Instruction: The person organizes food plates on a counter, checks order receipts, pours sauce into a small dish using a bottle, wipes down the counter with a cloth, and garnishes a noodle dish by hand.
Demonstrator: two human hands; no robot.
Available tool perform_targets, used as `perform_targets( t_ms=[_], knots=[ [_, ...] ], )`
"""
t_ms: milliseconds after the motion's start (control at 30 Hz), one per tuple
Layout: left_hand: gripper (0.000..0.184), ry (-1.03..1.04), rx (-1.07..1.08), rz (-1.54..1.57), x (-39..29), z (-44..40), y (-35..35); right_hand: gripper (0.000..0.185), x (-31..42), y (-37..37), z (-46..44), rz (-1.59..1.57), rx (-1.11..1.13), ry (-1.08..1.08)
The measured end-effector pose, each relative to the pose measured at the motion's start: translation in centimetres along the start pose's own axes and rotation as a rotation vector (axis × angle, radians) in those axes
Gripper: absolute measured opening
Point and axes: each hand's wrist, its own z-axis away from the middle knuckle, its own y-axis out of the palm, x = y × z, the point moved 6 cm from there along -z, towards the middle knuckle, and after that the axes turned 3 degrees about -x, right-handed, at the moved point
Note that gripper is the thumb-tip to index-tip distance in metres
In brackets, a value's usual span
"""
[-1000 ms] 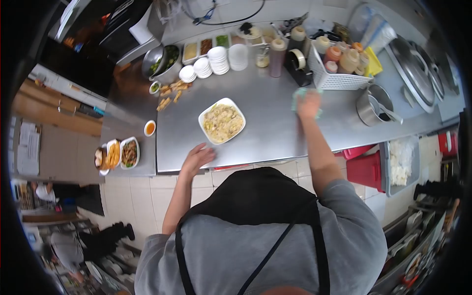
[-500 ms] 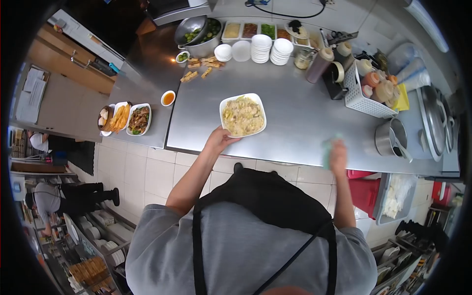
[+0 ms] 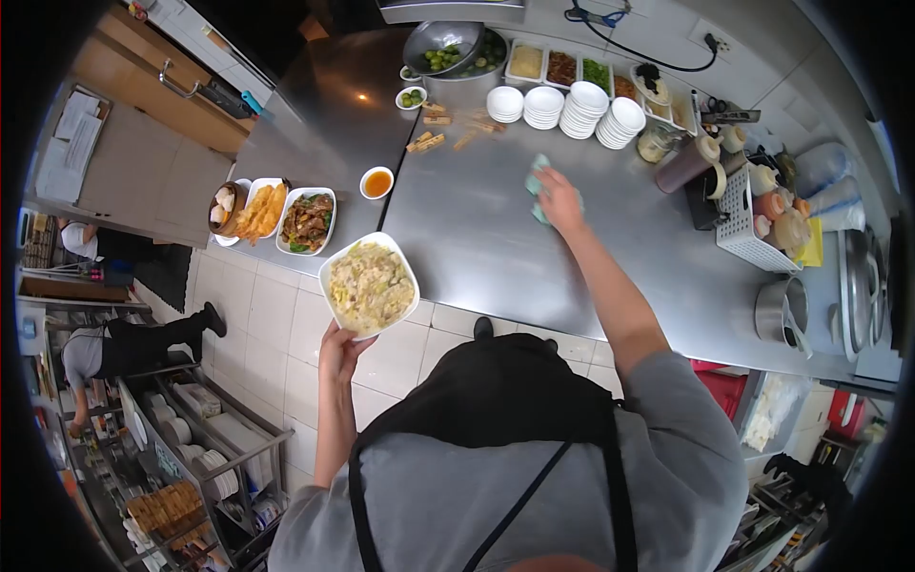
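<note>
My left hand (image 3: pixel 340 355) grips the lower rim of a white square bowl (image 3: pixel 406 262) and holds it up, off the steel counter's front edge above the floor. The bowl is full of what looks like fried rice (image 3: pixel 368 288), pale yellow with green bits. Over the counter's middle, my right hand (image 3: pixel 560 200) presses a light green cloth (image 3: pixel 540 166) against the steel counter (image 3: pixel 496 253); its fingers partly cover the cloth. Left of the cloth lie several wooden tally-like pieces (image 3: pixel 426 143).
A meat dish (image 3: pixel 307 221), fried pieces (image 3: pixel 259 210), a steamer basket (image 3: pixel 225 210) and a sauce cup (image 3: pixel 377 182) stand at left. Stacked small dishes (image 3: pixel 583 110) and topping trays (image 3: pixel 562 69) line the back. A bottle basket (image 3: pixel 748 224) and metal pot (image 3: pixel 782 310) are at right. Another person (image 3: pixel 143 343) works behind left.
My left hand has lifted the bowl off the counter and carried it left and toward me. My right hand has moved the cloth from the counter's front right to its middle back.
</note>
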Motion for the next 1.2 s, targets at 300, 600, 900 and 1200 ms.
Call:
perform_targets(
  t_ms=[300,600,900,1200],
  knots=[
    [0.052,0.021,-0.148,0.076,-1.1,1.9,-6.9,0.027,2.3,5.0,-7.1,-0.412,0.332,0.219],
    [0.045,0.094,-0.114,0.092,-3.2,0.1,-5.7,0.038,10.5,10.2,0.9,0.101,0.062,0.002],
    [0.045,0.096,0.012,0.057,-3.2,-1.8,0.9,0.03,20.6,8.8,10.6,-0.793,0.641,-0.252],
    [0.043,-0.115,0.346,0.034,2.9,-9.5,15.2,0.024,15.0,2.5,16.7,-0.668,0.611,-0.236]
  ],
)
